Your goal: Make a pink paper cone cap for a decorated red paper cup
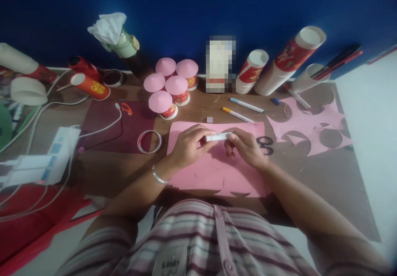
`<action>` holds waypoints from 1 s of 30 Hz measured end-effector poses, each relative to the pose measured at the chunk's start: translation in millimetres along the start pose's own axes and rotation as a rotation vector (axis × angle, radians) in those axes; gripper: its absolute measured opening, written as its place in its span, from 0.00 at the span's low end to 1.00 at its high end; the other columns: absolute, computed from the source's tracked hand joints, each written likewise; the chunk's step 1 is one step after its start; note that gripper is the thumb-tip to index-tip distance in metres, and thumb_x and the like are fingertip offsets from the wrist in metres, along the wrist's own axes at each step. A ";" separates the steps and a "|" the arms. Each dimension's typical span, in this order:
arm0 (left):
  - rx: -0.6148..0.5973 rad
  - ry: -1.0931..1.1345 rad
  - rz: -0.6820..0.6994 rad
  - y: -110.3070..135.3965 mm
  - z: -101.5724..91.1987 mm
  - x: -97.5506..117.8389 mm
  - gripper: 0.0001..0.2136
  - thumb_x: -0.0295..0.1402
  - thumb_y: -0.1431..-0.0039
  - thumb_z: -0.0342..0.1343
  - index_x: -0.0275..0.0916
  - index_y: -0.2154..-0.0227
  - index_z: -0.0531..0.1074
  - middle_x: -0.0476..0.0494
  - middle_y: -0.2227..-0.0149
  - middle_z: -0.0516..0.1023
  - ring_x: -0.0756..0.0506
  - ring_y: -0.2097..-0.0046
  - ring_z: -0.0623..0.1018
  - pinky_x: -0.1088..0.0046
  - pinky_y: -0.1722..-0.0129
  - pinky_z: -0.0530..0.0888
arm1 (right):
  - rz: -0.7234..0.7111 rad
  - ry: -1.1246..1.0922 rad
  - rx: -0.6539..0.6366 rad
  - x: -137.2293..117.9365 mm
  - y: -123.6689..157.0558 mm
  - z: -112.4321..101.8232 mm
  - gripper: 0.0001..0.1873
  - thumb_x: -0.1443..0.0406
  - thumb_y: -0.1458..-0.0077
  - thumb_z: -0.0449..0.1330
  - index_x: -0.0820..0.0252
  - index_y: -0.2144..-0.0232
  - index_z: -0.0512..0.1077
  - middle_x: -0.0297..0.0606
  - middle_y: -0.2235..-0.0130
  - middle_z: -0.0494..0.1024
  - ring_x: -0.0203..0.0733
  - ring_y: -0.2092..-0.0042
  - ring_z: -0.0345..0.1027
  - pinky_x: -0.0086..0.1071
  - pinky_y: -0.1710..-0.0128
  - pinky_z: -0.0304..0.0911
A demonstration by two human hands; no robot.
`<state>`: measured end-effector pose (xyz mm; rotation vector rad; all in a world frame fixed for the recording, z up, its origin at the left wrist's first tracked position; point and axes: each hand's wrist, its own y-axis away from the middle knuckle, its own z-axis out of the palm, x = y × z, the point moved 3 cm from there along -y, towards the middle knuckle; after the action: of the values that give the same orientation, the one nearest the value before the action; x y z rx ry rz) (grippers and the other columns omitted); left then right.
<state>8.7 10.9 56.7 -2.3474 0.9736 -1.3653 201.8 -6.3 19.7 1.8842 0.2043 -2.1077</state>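
Note:
Between my fingers is a small white stick-shaped piece (218, 137), held level above pink paper sheets (214, 172); its exact kind is unclear. My left hand (192, 143) is closed on its left end. On the right end, the thumb and fingers of my right hand (245, 145) pinch it. Black scissors (266, 145) lie just beyond my right hand, their blades hidden. A small white square (210, 119) rests past the paper's far edge. To the left of my left hand lies a roll of tape (149, 142).
Several red cups with pink cone tops (160, 102) stand behind. Two markers (237, 114) lie near paper tubes (252, 71). Cut pink scraps (310, 125) spread at right. A white power strip (63, 154) with cables sits left, and a bottle (125, 44) stands at the back.

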 end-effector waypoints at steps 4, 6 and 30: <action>-0.025 0.000 0.010 0.7 0.9 -0.8 0.06 0.27 0.38 0.63 0.38 0.58 0.76 0.44 0.64 0.81 0.51 0.67 0.77 0.74 0.66 0.77 | 0.076 0.071 -0.017 3.7 0.9 -0.2 0.27 0.45 0.33 0.53 0.59 0.74 0.66 0.29 0.83 0.69 0.31 0.83 0.61 0.26 0.82 0.57; -0.038 -0.007 0.009 1.1 1.5 -1.6 0.07 0.27 0.38 0.62 0.39 0.58 0.75 0.44 0.64 0.81 0.50 0.66 0.78 0.73 0.65 0.77 | 0.121 0.076 0.003 5.8 0.7 -0.5 0.30 0.43 0.33 0.52 0.58 0.77 0.64 0.28 0.84 0.66 0.30 0.83 0.59 0.26 0.82 0.55; 0.038 0.034 -0.046 -0.6 1.8 -0.6 0.06 0.29 0.40 0.65 0.39 0.61 0.75 0.46 0.64 0.83 0.50 0.64 0.80 0.72 0.64 0.77 | -0.107 0.143 0.039 -3.9 -3.0 -3.5 0.20 0.49 0.34 0.58 0.60 0.57 0.73 0.28 0.76 0.68 0.33 0.78 0.64 0.29 0.77 0.61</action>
<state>10.3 11.5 55.7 -2.3399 0.9005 -1.4329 204.5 -1.9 22.8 2.0919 0.3040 -2.0586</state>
